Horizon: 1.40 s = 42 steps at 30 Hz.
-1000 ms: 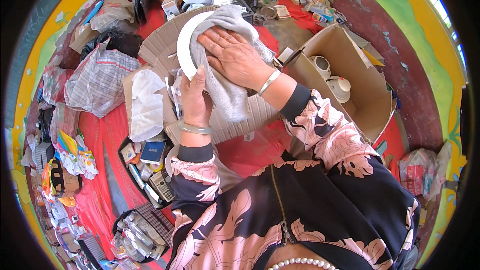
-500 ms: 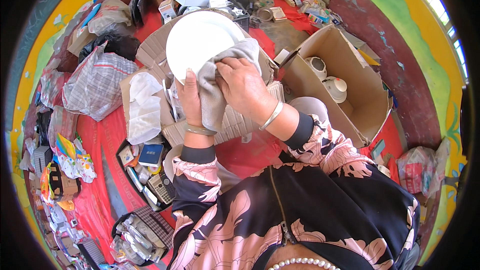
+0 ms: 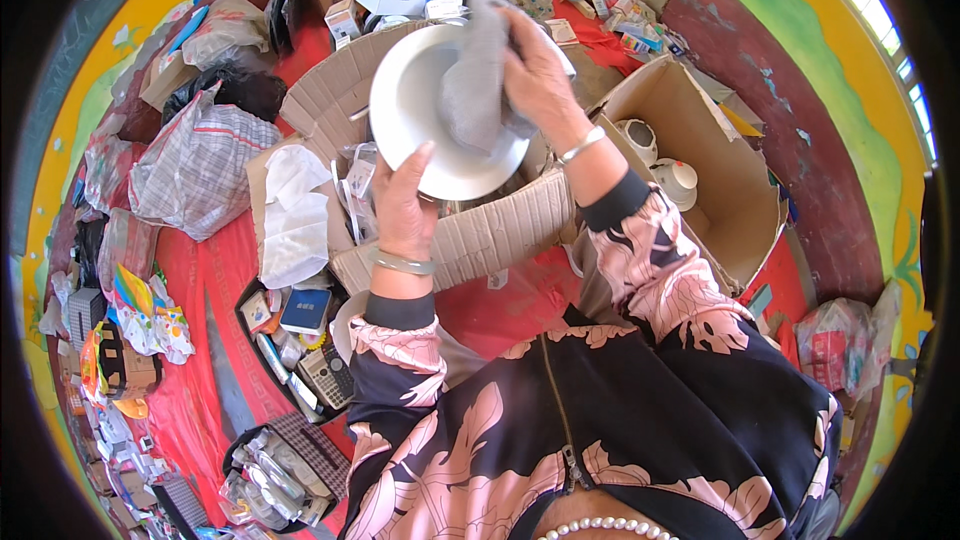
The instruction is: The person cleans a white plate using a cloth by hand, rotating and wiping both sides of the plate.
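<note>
A white bowl with a wide rim point(image 3: 398, 112) is tilted so its hollow faces me, above an open cardboard box point(image 3: 470, 245). My left hand point(image 3: 405, 202) grips its lower left rim, thumb on top and fingers hidden behind. A grey cloth point(image 3: 474, 80) hangs over the bowl's right side and into its hollow. At the upper right, my right hand point(image 3: 540, 72) is closed on the cloth, against or close to the bowl's rim. Clear packets and other small items partly show in the box beneath.
Another cardboard box point(image 3: 725, 155) at the right holds white cups or bowls point(image 3: 675, 181). White sheets point(image 3: 293, 220) lie over the near box's left flap. A black tray of small items point(image 3: 300, 340) stands at the lower left, and a checked bag point(image 3: 200, 165) sits farther left.
The bowl has turned from showing its smooth white side to showing its hollow, and sits slightly right and lower. My right hand has moved up and right with the cloth.
</note>
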Motion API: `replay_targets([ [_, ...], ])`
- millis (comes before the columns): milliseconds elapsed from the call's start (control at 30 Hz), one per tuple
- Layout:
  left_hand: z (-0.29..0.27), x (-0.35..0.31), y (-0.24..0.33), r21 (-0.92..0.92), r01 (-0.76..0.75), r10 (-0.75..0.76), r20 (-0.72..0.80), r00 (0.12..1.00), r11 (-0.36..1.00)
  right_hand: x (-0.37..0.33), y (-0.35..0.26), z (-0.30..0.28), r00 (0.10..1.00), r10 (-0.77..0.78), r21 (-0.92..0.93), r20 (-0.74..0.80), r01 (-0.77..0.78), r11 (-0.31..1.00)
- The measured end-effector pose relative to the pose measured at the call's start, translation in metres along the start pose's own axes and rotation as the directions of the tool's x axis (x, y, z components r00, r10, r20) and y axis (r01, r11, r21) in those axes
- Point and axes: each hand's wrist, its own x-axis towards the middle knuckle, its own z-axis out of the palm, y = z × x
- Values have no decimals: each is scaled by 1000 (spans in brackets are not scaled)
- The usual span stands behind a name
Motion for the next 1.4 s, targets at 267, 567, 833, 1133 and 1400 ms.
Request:
replay_targets([
  [267,-6,-2,2,84,-58,52,70,996,995,-4,-7,35,929,-368,-266,45,367,892],
  [567,-3,1,-11,17,-102,102,-1,995,995,-25,-68,40,811,-483,-205,330,561,802],
  [833,0,-3,-8,-102,-69,58,-101,993,992,10,-18,31,948,-308,-557,76,297,776],
  [1133,-3,1,-7,-112,-115,95,-175,980,987,-39,-4,0,996,-93,-453,-11,78,888],
  [1400,-6,9,4,-147,-201,166,-221,961,969,-50,-3,-21,935,353,16,-43,-352,936],
])
